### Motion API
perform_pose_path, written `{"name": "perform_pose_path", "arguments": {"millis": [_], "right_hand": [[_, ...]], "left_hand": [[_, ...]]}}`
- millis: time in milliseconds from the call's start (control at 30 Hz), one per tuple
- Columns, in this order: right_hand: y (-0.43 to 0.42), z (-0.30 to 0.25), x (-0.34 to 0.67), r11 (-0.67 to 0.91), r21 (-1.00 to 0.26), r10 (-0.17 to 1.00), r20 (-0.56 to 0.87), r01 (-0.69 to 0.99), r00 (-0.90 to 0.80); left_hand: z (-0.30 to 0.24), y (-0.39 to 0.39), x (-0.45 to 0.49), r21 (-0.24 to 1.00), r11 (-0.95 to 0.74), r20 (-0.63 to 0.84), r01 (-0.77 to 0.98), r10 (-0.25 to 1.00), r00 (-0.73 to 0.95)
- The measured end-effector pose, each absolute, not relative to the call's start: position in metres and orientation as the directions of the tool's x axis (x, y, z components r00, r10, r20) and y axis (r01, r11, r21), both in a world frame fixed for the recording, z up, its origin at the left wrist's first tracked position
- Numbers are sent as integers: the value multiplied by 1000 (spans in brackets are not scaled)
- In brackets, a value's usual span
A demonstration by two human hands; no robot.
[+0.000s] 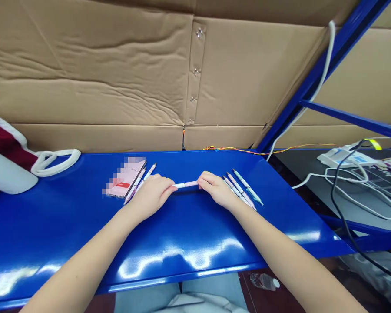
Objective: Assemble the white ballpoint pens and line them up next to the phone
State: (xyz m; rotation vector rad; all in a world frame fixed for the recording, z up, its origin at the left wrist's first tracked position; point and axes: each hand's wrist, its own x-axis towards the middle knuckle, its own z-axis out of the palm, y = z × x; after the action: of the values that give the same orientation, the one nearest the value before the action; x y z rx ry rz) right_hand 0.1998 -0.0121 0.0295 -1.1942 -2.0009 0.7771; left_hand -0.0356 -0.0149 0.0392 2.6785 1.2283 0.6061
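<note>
One white-and-pink pen lay level between your hands, just above the blue steel table, with each end pinched in your fingers. Your left hand closed on one end and your right hand on the other, both narrow around the barrel. The gap between them showed only a short stretch of pen.

The main risk looked like a slip: if either grip loosened, the smooth barrel could have dropped and rolled on the glossy surface. Your right hand lay just beside a group of at least three pens, and your left hand just beside two more, so a sideways twist of either wrist could have scattered them. The pink phone lay touching distance from that left pair.

Your forearms came in from the lower corners in a wide V, with your palms turned down and your wrists low. Beyond the table stood a cardboard wall.
</note>
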Motion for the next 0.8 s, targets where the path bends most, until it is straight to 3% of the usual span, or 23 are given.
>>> {"name": "perform_pose_path", "arguments": {"millis": [67,267,433,600,700,800], "right_hand": [[-13,31,200,380,-783,914,238,493,-328],[-15,35,198,442,-706,893,290,553,-345],[-13,29,194,351,-788,931,233,506,-282],[-10,31,193,197,-864,980,156,464,-125],[-7,31,201,148,-710,989,114,689,-96],[-4,30,208,126,-383,990,109,915,-90]], "left_hand": [[40,-17,-33,263,-655,326,708,751,574],[42,-17,-33,460,-539,169,705,833,527],[38,-16,-32,428,-573,228,699,817,530],[39,-39,-8,385,-653,152,652,742,653],[41,-47,-2,351,-717,127,603,674,728],[43,-31,-20,220,-646,203,731,763,614]]}}
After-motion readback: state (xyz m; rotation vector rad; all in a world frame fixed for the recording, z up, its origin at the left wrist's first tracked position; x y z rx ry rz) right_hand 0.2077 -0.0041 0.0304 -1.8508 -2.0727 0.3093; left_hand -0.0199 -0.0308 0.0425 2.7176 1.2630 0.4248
